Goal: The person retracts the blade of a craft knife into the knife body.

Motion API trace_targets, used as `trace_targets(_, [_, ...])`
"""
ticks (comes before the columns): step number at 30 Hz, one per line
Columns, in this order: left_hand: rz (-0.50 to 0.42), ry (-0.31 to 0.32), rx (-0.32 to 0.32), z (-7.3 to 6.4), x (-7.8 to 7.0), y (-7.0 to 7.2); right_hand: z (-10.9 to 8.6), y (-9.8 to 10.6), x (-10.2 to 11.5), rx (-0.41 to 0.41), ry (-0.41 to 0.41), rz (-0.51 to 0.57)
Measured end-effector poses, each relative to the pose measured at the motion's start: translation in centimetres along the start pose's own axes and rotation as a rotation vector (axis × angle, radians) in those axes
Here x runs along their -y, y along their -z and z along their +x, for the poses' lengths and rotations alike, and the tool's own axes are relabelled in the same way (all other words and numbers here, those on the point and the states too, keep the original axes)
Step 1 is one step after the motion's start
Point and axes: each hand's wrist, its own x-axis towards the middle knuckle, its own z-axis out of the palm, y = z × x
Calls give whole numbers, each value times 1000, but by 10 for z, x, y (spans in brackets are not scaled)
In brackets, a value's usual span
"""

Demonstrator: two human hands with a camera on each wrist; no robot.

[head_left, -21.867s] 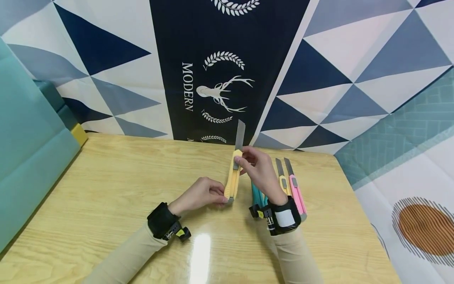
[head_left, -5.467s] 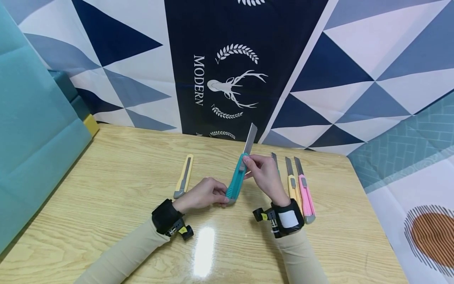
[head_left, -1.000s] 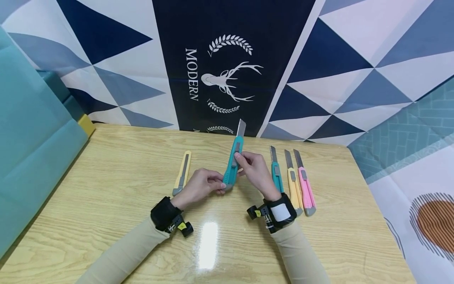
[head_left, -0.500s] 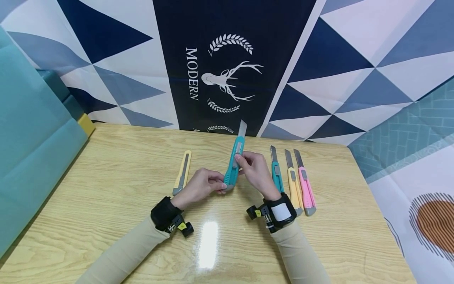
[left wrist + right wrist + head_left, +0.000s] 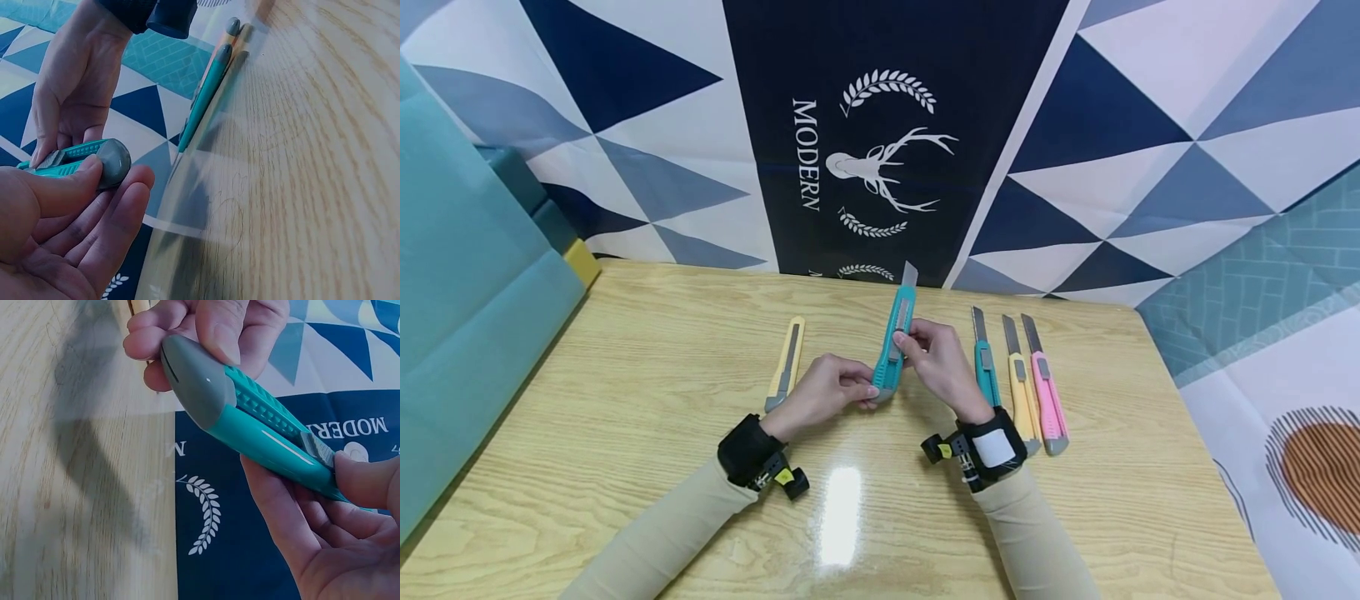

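A teal utility knife with a grey end cap is held up over the table, tilted, a short length of blade out of its top. My left hand pinches it by the grey end cap between thumb and fingers. My right hand grips the body higher up, its thumb at the grey slider, as the right wrist view shows. Left of my hands lies a yellow utility knife with no blade sticking out.
To the right lie a second teal knife, a yellow knife and a pink knife, each with its blade extended. My right wrist partly covers the teal and yellow ones. Patterned cloth rises behind the wooden table.
The held knife's blade has drawn further into the teal body over the last second, the slider and right thumb shifting down. Longer ago, both hands held a yellow knife; one now lies left.
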Motion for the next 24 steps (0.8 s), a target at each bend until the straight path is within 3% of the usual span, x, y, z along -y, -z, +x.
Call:
trace_targets(10, [7, 4, -7, 0, 1, 0, 9, -4, -34, 23, -14, 1])
trace_targets(16, [-19, 14, -6, 0, 0, 1, 9, -6, -37, 12, -22, 23])
trace_targets(24, [-44, 3, -26, 1, 0, 1, 11, -7, -37, 66, -81, 86])
